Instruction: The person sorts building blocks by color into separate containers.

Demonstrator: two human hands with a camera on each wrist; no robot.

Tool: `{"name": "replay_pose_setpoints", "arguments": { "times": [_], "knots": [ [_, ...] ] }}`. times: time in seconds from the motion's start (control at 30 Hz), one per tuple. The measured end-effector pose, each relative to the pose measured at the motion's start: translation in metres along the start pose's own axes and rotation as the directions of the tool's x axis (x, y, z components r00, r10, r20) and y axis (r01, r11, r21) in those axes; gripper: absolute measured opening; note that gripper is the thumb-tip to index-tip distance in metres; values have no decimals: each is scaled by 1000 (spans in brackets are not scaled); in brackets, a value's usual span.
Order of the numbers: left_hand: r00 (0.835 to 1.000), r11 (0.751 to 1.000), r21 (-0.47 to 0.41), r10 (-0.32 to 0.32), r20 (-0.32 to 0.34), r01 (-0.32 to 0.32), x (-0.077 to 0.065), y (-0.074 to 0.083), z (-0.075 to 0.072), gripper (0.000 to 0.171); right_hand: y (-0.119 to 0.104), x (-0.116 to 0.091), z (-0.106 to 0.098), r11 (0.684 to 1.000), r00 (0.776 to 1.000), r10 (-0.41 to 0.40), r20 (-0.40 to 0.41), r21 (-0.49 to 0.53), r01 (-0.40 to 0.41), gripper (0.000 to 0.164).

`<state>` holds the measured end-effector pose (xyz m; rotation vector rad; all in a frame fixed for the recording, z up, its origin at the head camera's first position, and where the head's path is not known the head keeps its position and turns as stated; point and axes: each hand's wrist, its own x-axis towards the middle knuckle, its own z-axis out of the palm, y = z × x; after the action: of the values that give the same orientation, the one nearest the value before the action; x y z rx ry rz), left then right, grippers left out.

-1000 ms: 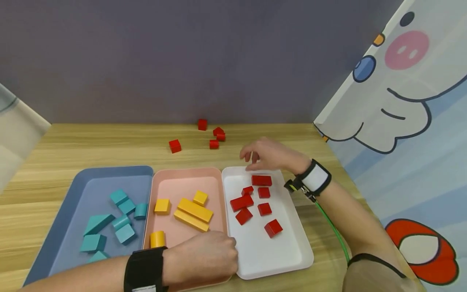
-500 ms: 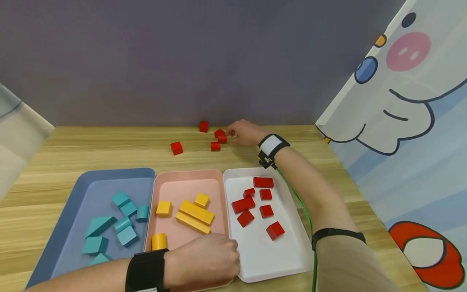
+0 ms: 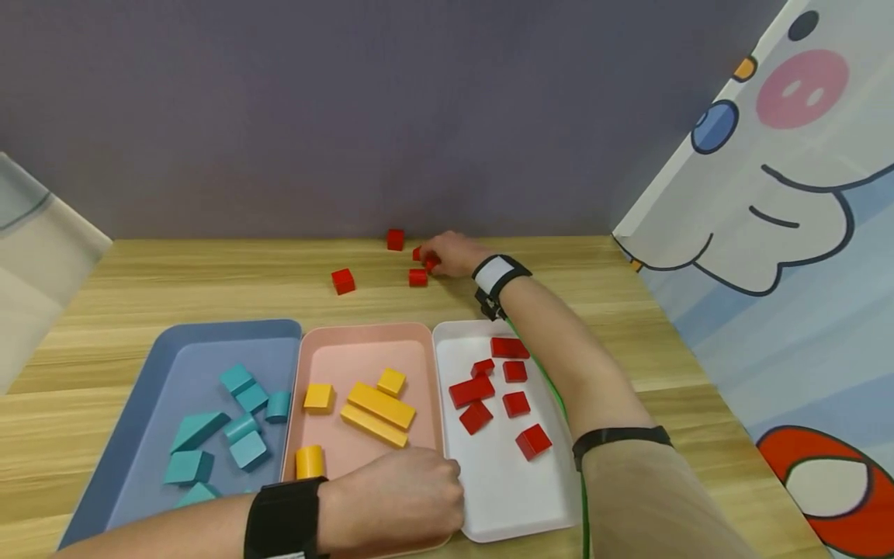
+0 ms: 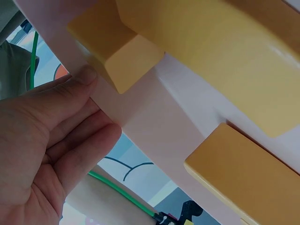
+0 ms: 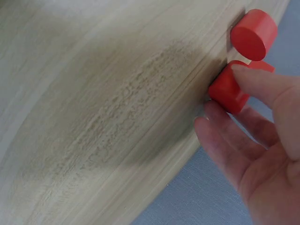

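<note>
At the far part of the table, my right hand [image 3: 454, 255] pinches a red cylinder block [image 5: 228, 89] between thumb and fingers. Another red cylinder [image 5: 254, 35] lies close beside it, and a small red block [image 3: 417, 254] behind it is partly hidden by the fingers. My left hand [image 3: 394, 497] grips the near right edge of the pink tray [image 4: 140, 115], thumb on the inner side and fingers beneath. Several yellow blocks [image 3: 380, 404] lie in that tray. The white tray [image 3: 517, 497], right next to it, holds several red blocks [image 3: 534, 442].
Two red cubes stand apart on the table: one at the back edge [image 3: 395, 239], one farther left [image 3: 343, 281]. A blue tray [image 3: 164, 353] with several teal blocks [image 3: 188, 467] is at left. A grey panel [image 3: 314, 116] rises behind the table; a green cable [image 3: 585, 505] trails along the right arm.
My right hand has reached from above the white tray, forward and left, to the red blocks and taken hold of a cylinder. The left hand keeps its place at the pink tray.
</note>
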<state>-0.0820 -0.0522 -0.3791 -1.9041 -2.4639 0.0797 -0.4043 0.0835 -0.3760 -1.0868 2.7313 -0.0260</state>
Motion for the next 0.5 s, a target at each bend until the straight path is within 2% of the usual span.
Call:
{"name": "replay_pose_setpoints", "arguments": {
  "times": [0.13,0.27,0.5],
  "knots": [
    [1000,999,36,7,-4,-7,1,1,-1,18,1,1,1,1000,1000,27,3,2,-27,26],
    [1000,999,37,6,-5,-6,1,2,-1,17,2,-1,0,1000,1000,29,-7,9,-29,24],
    [1000,1000,26,0,-13,0,2,3,0,17,2,-16,-13,999,998,19,-55,32,-17,26]
  ]
}}
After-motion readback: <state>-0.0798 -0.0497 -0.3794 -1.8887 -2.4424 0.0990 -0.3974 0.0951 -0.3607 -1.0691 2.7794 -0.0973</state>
